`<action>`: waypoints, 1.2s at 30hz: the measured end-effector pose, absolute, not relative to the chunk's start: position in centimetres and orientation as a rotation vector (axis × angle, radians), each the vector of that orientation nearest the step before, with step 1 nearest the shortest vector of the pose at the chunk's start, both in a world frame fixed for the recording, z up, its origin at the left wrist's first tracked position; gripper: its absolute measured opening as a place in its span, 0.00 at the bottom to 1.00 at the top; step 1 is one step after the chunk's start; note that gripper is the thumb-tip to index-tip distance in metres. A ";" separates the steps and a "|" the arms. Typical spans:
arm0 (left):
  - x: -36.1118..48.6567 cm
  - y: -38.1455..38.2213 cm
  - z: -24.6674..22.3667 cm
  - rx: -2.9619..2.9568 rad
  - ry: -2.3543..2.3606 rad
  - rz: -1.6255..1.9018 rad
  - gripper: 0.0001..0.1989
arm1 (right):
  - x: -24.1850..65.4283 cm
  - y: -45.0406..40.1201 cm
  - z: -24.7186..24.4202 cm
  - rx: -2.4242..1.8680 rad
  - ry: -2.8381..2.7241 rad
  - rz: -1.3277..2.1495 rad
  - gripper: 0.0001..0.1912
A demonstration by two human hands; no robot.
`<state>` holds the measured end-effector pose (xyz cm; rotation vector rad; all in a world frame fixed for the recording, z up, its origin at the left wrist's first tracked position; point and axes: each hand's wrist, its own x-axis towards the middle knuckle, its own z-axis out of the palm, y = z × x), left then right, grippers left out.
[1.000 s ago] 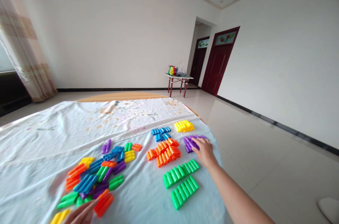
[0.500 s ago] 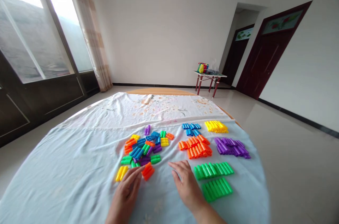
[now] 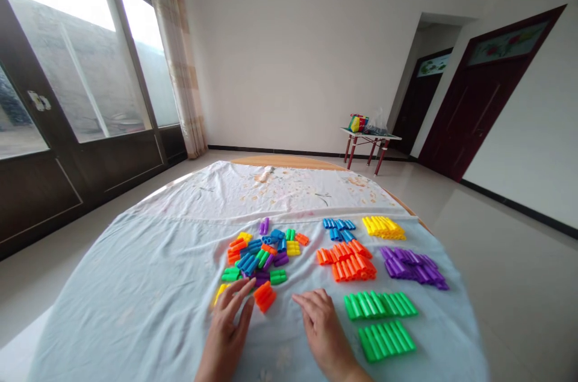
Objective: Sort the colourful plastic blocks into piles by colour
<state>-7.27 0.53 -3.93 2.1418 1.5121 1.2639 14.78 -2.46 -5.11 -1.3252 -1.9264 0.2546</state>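
Note:
My left hand (image 3: 229,317) reaches to the near edge of a mixed pile of coloured plastic tube pieces (image 3: 259,260), fingers stretched out and thumb apart. It partly covers a yellow piece (image 3: 220,294); whether its fingertips touch the pile I cannot tell. Just right of its fingers lies an orange tube piece (image 3: 264,297). My right hand (image 3: 321,323) hovers over or rests on the cloth, fingers extended and nothing in them. It is between the pile and the sorted green tube pieces (image 3: 382,305).
Sorted groups lie to the right: orange pieces (image 3: 347,260), blue pieces (image 3: 339,228), yellow pieces (image 3: 383,228) and purple pieces (image 3: 413,266). A light blue cloth (image 3: 149,297) covers the round table. Behind stands a small table (image 3: 383,137) bearing bags.
The whole view has shifted, so the scene sits farther right. My left hand has moved forward over the yellow piece, covering more of it. My right hand stays beside the pile, still without anything.

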 end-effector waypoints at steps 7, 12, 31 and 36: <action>-8.0 5.0 -3.9 2.125 2.025 0.966 0.25 | 14.2 -2.6 -4.1 -1.374 -1.892 0.201 0.25; -8.2 6.2 -3.3 2.212 2.058 0.823 0.26 | 14.1 -2.8 -3.6 -1.391 -1.873 0.217 0.26; -9.9 4.0 -1.9 2.237 2.078 0.957 0.20 | 14.8 -2.2 -5.2 -1.302 -1.865 0.176 0.16; -13.4 6.1 -2.8 2.031 2.244 0.898 0.21 | 14.0 -1.3 -4.3 -1.371 -1.756 0.213 0.12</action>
